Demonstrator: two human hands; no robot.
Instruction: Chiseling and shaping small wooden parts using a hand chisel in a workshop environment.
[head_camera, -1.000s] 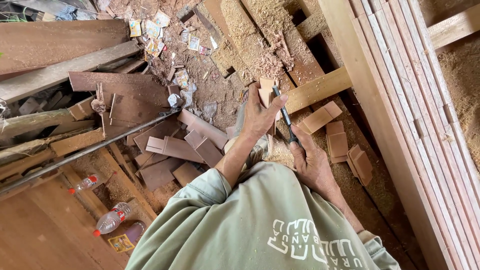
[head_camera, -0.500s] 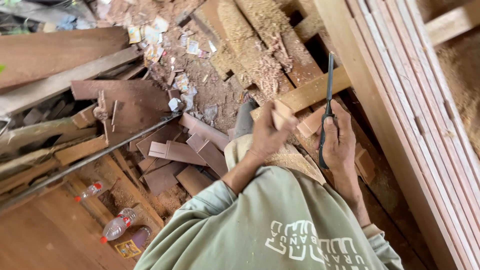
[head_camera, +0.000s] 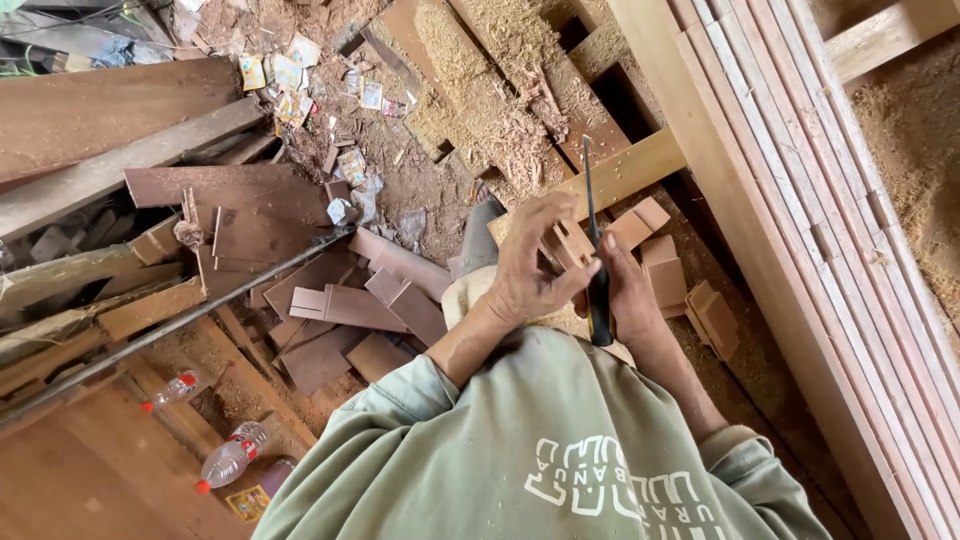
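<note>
My left hand (head_camera: 530, 265) is curled around a small light wooden piece (head_camera: 568, 243), held in front of my chest. Pressed close against it, my right hand (head_camera: 630, 295) grips a chisel-like tool (head_camera: 598, 300) by its black handle. The thin blade points up and away from me, passing right beside the wooden piece. Both forearms come out of the sleeves of a pale green sweatshirt (head_camera: 500, 450). My fingers hide most of the wooden piece.
Small cut wooden blocks (head_camera: 712, 315) lie just right of my hands. A long stack of planks (head_camera: 800, 200) runs along the right. Dark wood offcuts (head_camera: 340, 305), a metal rod (head_camera: 170, 320), plastic bottles (head_camera: 230, 460), paper litter (head_camera: 290, 75) and sawdust (head_camera: 490, 100) cover the floor on the left.
My right hand, which had lifted the tool off to the right, has brought it back left against the left hand and the wooden piece. The view has shifted slightly.
</note>
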